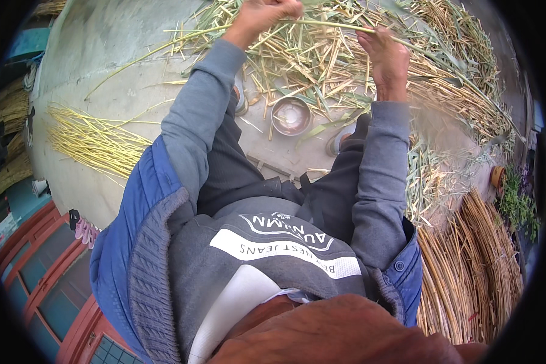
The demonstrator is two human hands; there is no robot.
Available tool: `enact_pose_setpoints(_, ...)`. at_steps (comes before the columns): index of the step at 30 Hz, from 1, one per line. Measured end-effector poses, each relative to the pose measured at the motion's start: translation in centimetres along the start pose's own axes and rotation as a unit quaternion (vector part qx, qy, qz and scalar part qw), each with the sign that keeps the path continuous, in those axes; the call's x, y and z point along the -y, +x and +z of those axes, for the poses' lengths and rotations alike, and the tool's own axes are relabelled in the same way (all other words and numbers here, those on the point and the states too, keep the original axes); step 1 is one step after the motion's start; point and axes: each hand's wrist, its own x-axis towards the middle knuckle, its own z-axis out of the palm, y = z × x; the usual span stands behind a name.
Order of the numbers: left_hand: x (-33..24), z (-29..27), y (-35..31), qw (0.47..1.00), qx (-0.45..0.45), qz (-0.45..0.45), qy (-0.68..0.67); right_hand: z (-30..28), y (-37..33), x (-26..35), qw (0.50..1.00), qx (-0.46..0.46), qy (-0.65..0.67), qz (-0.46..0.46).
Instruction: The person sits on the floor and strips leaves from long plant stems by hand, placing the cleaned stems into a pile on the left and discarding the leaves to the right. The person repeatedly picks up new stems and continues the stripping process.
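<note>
A long, thin green reed-like stalk [333, 24] stretches across the top of the view, bending down toward the left. My left hand [264, 17] is closed around it, with part of the fingers at the upper edge. Farther right, my right hand [387, 57] has its fingers closed on the same stalk. Beyond my right hand the stalk merges with leafy stems and is hard to follow. Below and between my hands, a round metal bowl [291, 116] stands on the ground between my feet, with something pale inside.
Cut stalk pieces and leaves [321, 67] litter the ground ahead. Peeled yellow-green stalks [100, 139] lie at the left. Bundled brown canes [467, 267] lie at the lower right, near a potted plant [515, 200]. Red-framed windows [54, 273] stand at the lower left.
</note>
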Motion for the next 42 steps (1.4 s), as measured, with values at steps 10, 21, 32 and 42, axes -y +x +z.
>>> enact_pose_setpoints(10, 0.5, -9.3, 1.8, 0.944, -0.28, 0.148, 0.094, -1.7, 0.6, 0.0, 0.999, -0.046, -0.004, 0.006)
enact_pose_setpoints(21, -2.5, 1.7, -1.0, 0.864, 0.081, 0.232, 0.44, 3.0, 0.3, -3.0, 0.998, 0.033, -0.003, 0.051)
enact_pose_setpoints(32, -2.2, 1.2, -2.4, 0.975, 0.131, 0.084, 0.156, 2.5, 0.2, -1.9, 0.998, 0.051, -0.024, 0.023)
enact_pose_setpoints(42, -0.6, 4.5, -0.9, 0.976, 0.086, 0.121, 0.158, 3.2, -1.1, -1.1, 0.994, -0.01, -0.106, 0.003)
